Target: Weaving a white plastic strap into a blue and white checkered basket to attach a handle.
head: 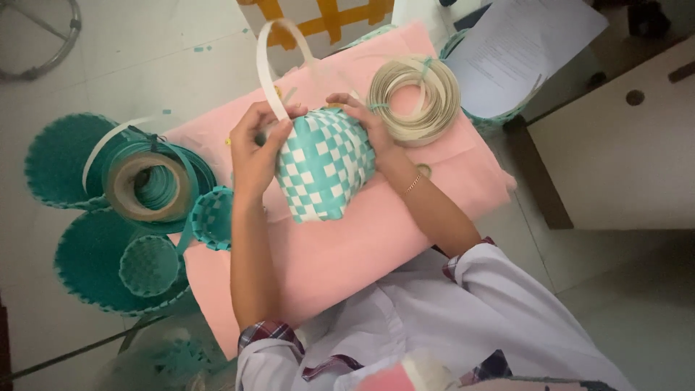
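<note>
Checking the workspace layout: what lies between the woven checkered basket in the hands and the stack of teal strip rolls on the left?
In the head view, the left hand gripping the checkered basket, then a small woven basket beside the strip rolls.

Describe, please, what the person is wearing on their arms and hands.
Both hands are bare, with no gloves. The right hand has a thin bracelet at the wrist; the left hand wears nothing. White sleeves are pushed up past the elbows, showing checked red-and-blue cuffs.

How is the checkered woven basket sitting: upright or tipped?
Tipped. The basket lies on its side between both hands, its woven bottom facing the camera and its rim turned away.
</note>
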